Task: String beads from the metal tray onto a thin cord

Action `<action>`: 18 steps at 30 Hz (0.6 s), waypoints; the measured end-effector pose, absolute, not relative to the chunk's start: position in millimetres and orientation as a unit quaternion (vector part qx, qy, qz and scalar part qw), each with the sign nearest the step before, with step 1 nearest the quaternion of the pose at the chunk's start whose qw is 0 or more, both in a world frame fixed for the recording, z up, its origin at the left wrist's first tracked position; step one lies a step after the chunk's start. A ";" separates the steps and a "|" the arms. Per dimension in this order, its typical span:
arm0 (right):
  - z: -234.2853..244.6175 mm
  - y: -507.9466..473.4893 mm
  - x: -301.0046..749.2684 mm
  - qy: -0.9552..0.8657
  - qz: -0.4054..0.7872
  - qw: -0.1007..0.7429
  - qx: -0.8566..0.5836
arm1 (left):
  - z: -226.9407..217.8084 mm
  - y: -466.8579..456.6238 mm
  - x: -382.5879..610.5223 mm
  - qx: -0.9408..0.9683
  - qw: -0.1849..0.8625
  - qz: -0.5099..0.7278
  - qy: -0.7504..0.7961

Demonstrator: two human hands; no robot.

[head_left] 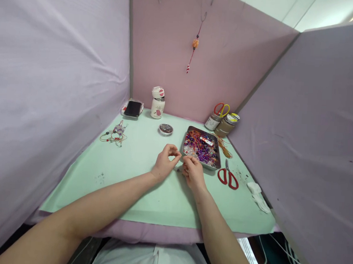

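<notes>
My left hand (165, 163) and my right hand (193, 171) meet over the middle of the table, fingertips almost touching. Each is closed in a pinch of thumb and finger. A small beaded string (177, 169) shows just below the fingertips, against my right hand's curled fingers. What the left fingertips pinch is too fine to make out. Just beyond my right hand lies a metal tray (215, 166) heaped with purple, red, orange and clear beads and threads. Red-handled scissors (228, 179) rest on the green cloth to the right.
At the left lie beaded strings (115, 134). Behind stand a dark pad in a clear case (133, 108), a white bottle (158, 103), a round tin (165, 129) and two jars (213, 121), one holding scissors. A beaded charm (195, 43) hangs above; white tissue (258, 196) lies right.
</notes>
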State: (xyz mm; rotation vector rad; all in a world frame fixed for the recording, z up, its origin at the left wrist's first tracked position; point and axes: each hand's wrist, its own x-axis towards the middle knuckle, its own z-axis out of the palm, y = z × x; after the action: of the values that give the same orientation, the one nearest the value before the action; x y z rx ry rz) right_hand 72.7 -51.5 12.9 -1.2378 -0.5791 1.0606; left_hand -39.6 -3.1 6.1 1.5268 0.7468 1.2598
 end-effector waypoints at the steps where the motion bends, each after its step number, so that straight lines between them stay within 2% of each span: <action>1: 13.3 -51.5 72.6 -0.254 0.465 0.652 -0.542 | 5.4 -2.9 -39.0 0.626 0.495 0.520 0.303; 18: 14.9 -52.5 73.1 -0.260 0.465 0.652 -0.539 | 5.7 -2.4 -36.2 0.586 0.561 0.502 0.298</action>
State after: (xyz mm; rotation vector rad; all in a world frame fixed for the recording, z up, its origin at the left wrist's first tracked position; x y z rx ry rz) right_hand 73.1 -52.5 14.9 -1.2246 -0.5906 1.0561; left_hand -36.2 -2.4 5.7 1.3816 0.7017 1.1836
